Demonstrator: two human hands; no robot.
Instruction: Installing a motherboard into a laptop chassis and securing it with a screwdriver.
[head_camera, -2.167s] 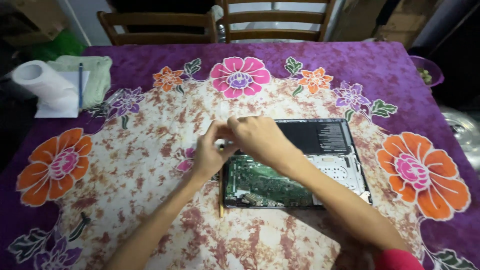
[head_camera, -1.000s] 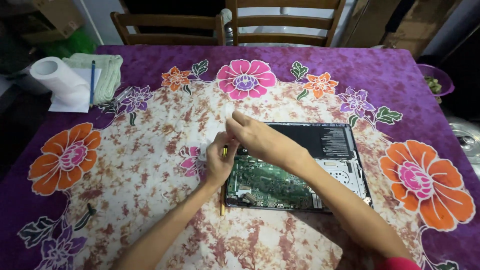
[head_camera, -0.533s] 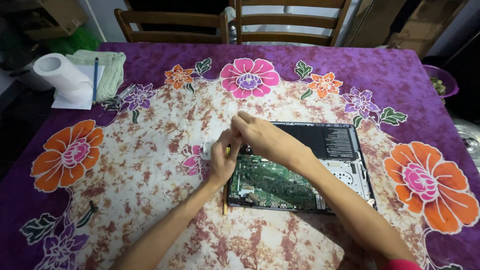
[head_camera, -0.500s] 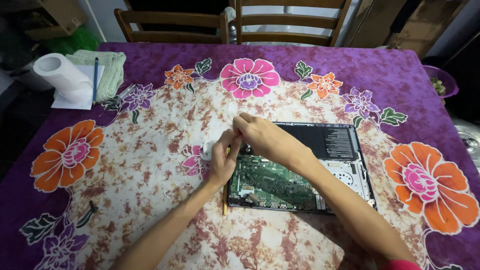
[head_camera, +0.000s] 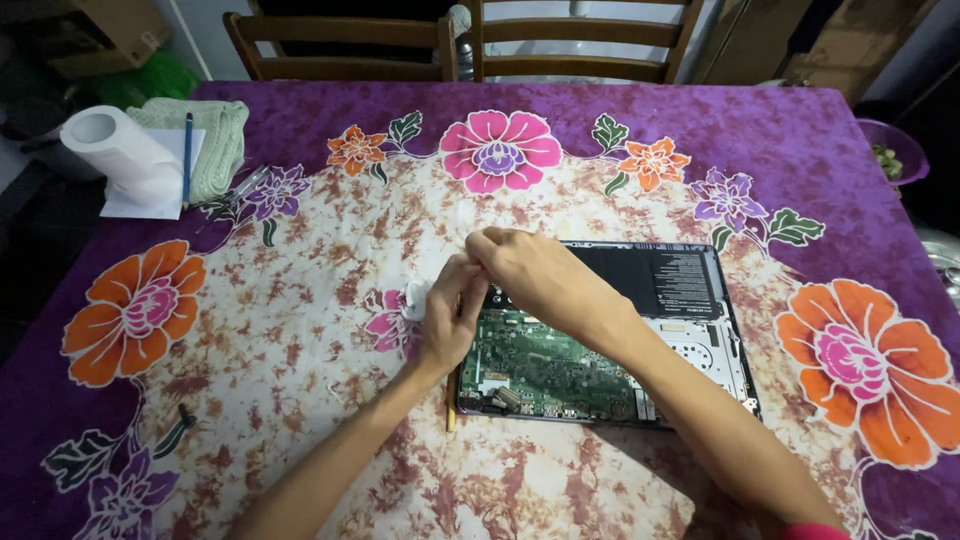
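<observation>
While both sets of fingertips stay bunched together at the laptop's (head_camera: 600, 335) top-left corner, not much has changed in the last couple seconds. Left hand (head_camera: 447, 318) pinches a small white bit (head_camera: 415, 300), right hand (head_camera: 535, 280) curls over it. Opened laptop sits on the cloth (head_camera: 250, 330), green board (head_camera: 545, 365) exposed.

Left hand (head_camera: 447, 318) and right hand (head_camera: 535, 277) meet fingertip to fingertip, both forearms angled inward.
</observation>
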